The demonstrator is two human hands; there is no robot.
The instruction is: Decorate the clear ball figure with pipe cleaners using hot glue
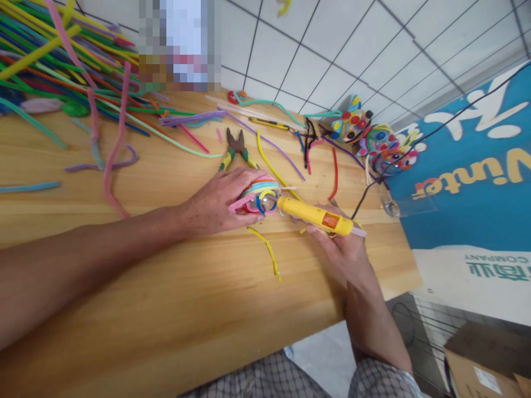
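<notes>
My left hand [222,202] is closed around a small rounded craft piece [259,193] wrapped in pink, blue, yellow and orange pipe cleaners. In my right hand [340,249] is a yellow hot glue gun [311,213], a glue stick poking from its back end. The gun's nozzle meets or nearly meets the front of the craft piece; I cannot tell if they touch. Just beyond my left hand lie pliers [236,145] with green and yellow handles, jaws apart. A short yellow pipe cleaner [267,251] rests on the wood below the craft piece.
A heap of colourful pipe cleaners [74,72] covers the table's far left. Several decorated craft figures [352,127] stand at the back right. A yellow cutter knife [269,122] lies behind the pliers. The gun's dark cord [365,190] runs up right past a blue sign [477,182].
</notes>
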